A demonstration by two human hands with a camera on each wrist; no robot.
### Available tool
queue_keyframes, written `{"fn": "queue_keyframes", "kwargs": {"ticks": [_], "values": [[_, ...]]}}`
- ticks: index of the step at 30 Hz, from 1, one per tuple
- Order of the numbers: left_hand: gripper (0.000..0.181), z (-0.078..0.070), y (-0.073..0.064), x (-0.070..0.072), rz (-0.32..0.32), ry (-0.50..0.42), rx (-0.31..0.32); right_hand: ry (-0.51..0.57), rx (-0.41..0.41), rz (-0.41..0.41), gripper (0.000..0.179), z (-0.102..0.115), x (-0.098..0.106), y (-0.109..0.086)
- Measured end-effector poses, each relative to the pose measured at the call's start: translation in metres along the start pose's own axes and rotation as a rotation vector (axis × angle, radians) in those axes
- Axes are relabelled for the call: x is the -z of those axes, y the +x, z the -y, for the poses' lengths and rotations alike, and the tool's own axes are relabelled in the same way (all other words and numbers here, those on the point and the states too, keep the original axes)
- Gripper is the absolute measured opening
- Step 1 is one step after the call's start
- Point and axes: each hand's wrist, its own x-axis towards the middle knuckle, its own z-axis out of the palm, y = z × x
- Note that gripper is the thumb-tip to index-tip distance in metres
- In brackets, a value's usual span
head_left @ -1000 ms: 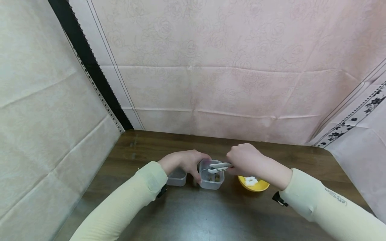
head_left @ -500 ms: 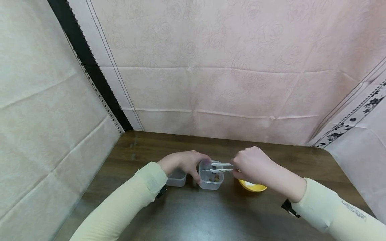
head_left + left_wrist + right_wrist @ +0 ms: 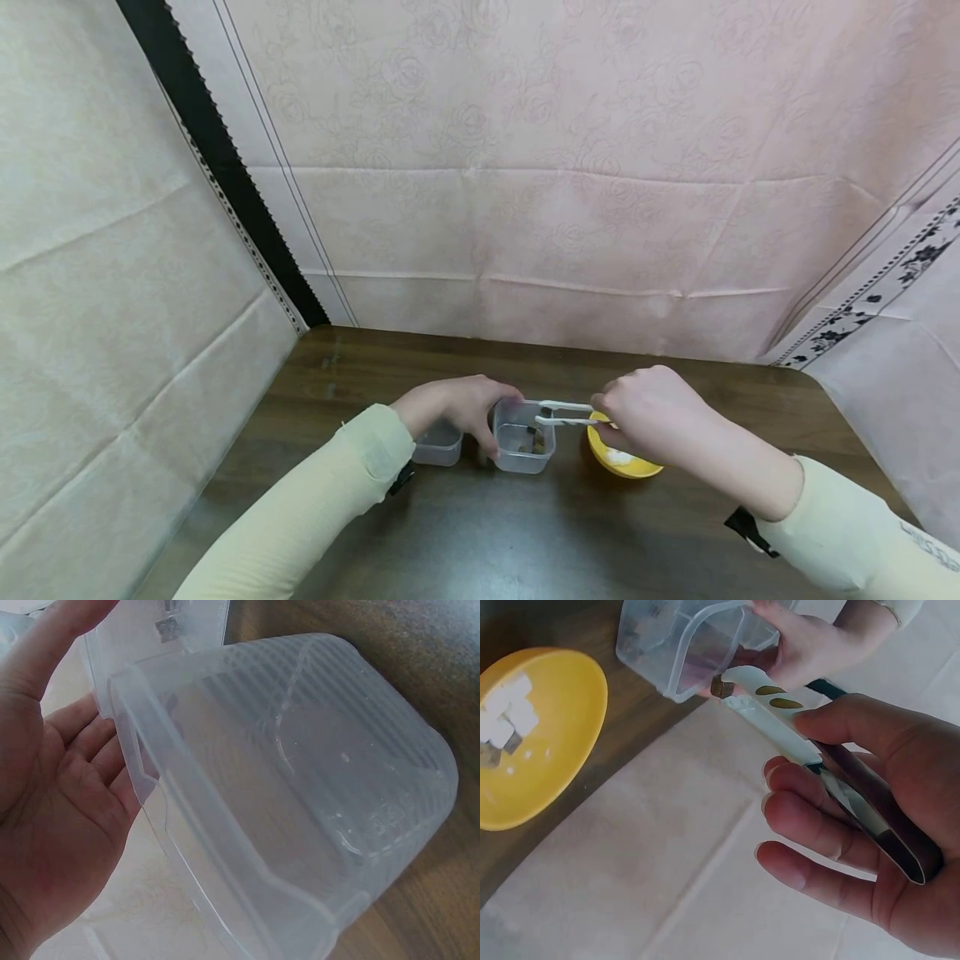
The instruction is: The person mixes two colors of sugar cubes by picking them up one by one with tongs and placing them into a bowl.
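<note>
My left hand grips the left side of a clear plastic container, thumb and fingers spread along its wall. Small brownish pieces lie inside it. In my right hand is a pair of tongs with white tips and metal arms. Between those tips, in the right wrist view, sits a small brown cube. The tips reach over the container's right rim in the head view. Beneath the right hand stands a yellow bowl, which holds white cubes and a few brownish ones.
A second clear container stands left of the gripped one, partly behind my left hand in the head view. The brown wooden table ends at pale cloth hangings behind and at both sides.
My right hand has moved right with the tongs, whose tips have drawn from the container's middle to its right rim. My left hand and the container have stayed put.
</note>
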Motion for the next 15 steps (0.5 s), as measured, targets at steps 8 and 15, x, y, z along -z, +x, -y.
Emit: {"fn": "queue_keyframes", "kwargs": {"ticks": [8, 15], "values": [[0.085, 0.0, 0.0, 0.0, -0.008, 0.006, -0.004, -0.01, -0.051, -0.008, 0.038, -0.011, 0.005, -0.016], [0.086, -0.001, 0.0, 0.0, -0.005, 0.008, -0.001, 0.001, -0.084, -0.018, 0.043, -0.022, 0.006, -0.031]]}}
